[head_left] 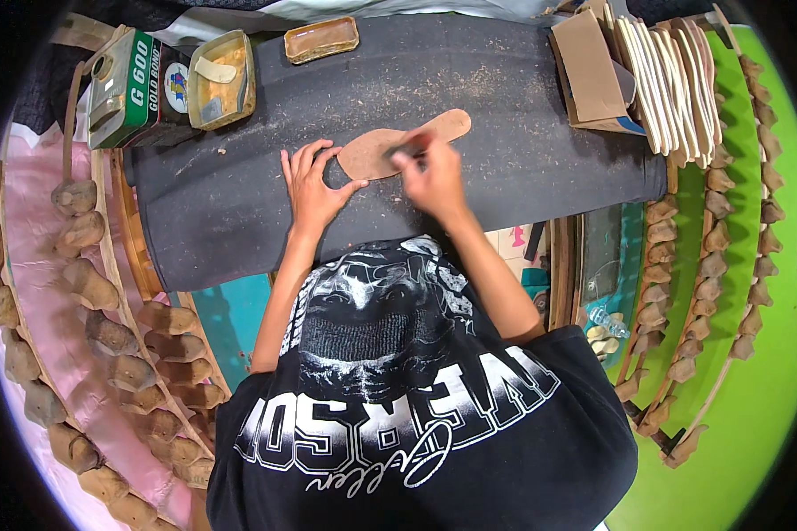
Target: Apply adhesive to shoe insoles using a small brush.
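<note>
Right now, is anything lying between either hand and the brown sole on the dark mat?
Nothing visible. The left hand rests its fingers on the sole at its near edge, and the right hand lies over its middle with a small tool in its grip. The tins and the stack of soles sit well off to the sides.

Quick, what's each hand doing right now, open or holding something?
Left hand: open, fingers spread, pressing the sole-shaped brown piece flat.
Right hand: closed on a small dark tool, kind unclear, at that piece.

An insole (398,146) lies on the table (522,159), tins (221,78) behind-left, stacked insoles (673,84) behind-right.
</note>
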`<state>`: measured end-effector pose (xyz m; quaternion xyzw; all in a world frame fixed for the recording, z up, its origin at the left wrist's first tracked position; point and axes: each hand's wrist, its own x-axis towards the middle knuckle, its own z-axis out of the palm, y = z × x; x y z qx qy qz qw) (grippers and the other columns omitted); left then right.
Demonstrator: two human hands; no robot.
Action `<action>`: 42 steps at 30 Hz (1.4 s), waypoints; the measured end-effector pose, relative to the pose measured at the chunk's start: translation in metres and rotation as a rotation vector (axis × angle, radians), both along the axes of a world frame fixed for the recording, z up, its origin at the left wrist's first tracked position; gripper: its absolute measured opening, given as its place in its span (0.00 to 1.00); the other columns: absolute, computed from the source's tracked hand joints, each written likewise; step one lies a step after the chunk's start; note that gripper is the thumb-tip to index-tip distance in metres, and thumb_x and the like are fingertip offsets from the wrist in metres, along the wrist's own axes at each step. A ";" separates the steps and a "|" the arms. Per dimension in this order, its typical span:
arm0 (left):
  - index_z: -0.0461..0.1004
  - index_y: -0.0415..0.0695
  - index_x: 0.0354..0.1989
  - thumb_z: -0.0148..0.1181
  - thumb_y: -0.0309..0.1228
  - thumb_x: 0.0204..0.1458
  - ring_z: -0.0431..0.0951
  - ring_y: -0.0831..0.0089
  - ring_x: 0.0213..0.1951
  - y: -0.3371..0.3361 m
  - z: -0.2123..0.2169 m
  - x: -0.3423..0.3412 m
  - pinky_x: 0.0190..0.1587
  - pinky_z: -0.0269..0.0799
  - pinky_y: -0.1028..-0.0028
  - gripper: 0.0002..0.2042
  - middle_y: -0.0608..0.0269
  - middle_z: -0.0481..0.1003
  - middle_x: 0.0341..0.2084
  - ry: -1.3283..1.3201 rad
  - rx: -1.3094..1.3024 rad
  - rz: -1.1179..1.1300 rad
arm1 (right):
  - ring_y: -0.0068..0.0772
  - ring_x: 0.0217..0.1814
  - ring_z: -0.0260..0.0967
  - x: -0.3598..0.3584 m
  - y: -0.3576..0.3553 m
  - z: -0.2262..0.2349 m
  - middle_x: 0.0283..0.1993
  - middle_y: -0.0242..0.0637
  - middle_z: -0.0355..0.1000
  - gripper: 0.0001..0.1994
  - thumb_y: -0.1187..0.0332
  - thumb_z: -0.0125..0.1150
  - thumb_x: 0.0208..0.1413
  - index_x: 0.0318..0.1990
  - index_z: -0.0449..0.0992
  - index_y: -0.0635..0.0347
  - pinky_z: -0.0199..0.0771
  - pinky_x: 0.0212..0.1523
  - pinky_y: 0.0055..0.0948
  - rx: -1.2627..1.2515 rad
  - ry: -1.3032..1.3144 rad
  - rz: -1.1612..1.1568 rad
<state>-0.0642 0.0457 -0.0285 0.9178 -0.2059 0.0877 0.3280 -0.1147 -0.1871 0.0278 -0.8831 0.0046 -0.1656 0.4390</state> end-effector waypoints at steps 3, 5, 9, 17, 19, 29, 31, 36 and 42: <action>0.83 0.50 0.53 0.86 0.53 0.34 0.72 0.60 0.67 0.000 0.001 -0.001 0.80 0.40 0.38 0.36 0.66 0.76 0.60 0.003 0.007 0.003 | 0.33 0.42 0.82 0.021 -0.058 -0.010 0.41 0.42 0.82 0.15 0.74 0.74 0.56 0.49 0.77 0.61 0.81 0.46 0.35 0.331 0.001 -0.361; 0.83 0.50 0.53 0.85 0.55 0.35 0.71 0.60 0.68 0.002 -0.001 -0.001 0.80 0.40 0.38 0.36 0.66 0.76 0.60 0.004 0.017 0.002 | 0.37 0.42 0.81 0.030 -0.100 -0.011 0.42 0.44 0.81 0.13 0.78 0.71 0.58 0.48 0.76 0.64 0.81 0.46 0.35 0.103 -0.098 -0.511; 0.83 0.50 0.53 0.84 0.56 0.36 0.71 0.60 0.68 0.002 -0.001 -0.002 0.81 0.39 0.37 0.36 0.67 0.75 0.60 0.023 0.030 0.007 | 0.47 0.41 0.80 0.029 -0.097 0.000 0.41 0.45 0.78 0.11 0.79 0.68 0.56 0.46 0.77 0.61 0.81 0.44 0.39 -0.108 -0.166 -0.394; 0.83 0.50 0.53 0.85 0.54 0.35 0.71 0.60 0.68 -0.001 0.000 0.000 0.80 0.39 0.38 0.36 0.66 0.76 0.60 0.013 0.009 0.002 | 0.48 0.35 0.81 -0.010 0.030 -0.005 0.39 0.42 0.79 0.12 0.75 0.72 0.54 0.45 0.78 0.61 0.81 0.38 0.37 0.148 -0.079 0.141; 0.83 0.50 0.53 0.86 0.52 0.34 0.71 0.61 0.68 0.001 -0.001 -0.002 0.80 0.39 0.39 0.36 0.67 0.76 0.60 0.009 0.003 0.008 | 0.44 0.35 0.81 -0.001 0.011 -0.005 0.39 0.42 0.80 0.11 0.74 0.72 0.56 0.45 0.78 0.62 0.81 0.38 0.37 0.203 0.113 -0.045; 0.83 0.49 0.53 0.84 0.55 0.35 0.71 0.59 0.68 0.001 0.001 -0.001 0.80 0.39 0.37 0.36 0.66 0.76 0.60 0.014 0.020 0.004 | 0.52 0.39 0.80 0.006 -0.062 0.010 0.40 0.47 0.78 0.11 0.79 0.69 0.56 0.46 0.78 0.62 0.81 0.41 0.44 -0.247 -0.170 -0.236; 0.83 0.49 0.53 0.84 0.55 0.35 0.71 0.59 0.68 0.002 0.000 -0.001 0.80 0.39 0.37 0.36 0.66 0.76 0.60 0.009 0.025 0.002 | 0.51 0.38 0.80 -0.009 -0.023 0.002 0.40 0.45 0.77 0.12 0.80 0.69 0.54 0.45 0.79 0.60 0.81 0.38 0.42 -0.281 -0.091 -0.077; 0.83 0.49 0.53 0.85 0.54 0.35 0.72 0.61 0.68 0.000 -0.001 0.000 0.80 0.40 0.39 0.36 0.66 0.76 0.60 0.009 0.017 0.005 | 0.40 0.41 0.85 -0.014 0.015 -0.014 0.43 0.42 0.81 0.12 0.74 0.73 0.59 0.46 0.76 0.64 0.86 0.41 0.35 0.364 0.167 -0.004; 0.83 0.49 0.53 0.85 0.54 0.35 0.71 0.61 0.68 0.001 0.002 -0.002 0.81 0.39 0.39 0.36 0.66 0.76 0.61 0.013 0.024 0.002 | 0.34 0.42 0.83 0.011 -0.109 -0.034 0.43 0.41 0.82 0.15 0.75 0.72 0.61 0.52 0.75 0.64 0.85 0.43 0.34 0.536 -0.031 -0.453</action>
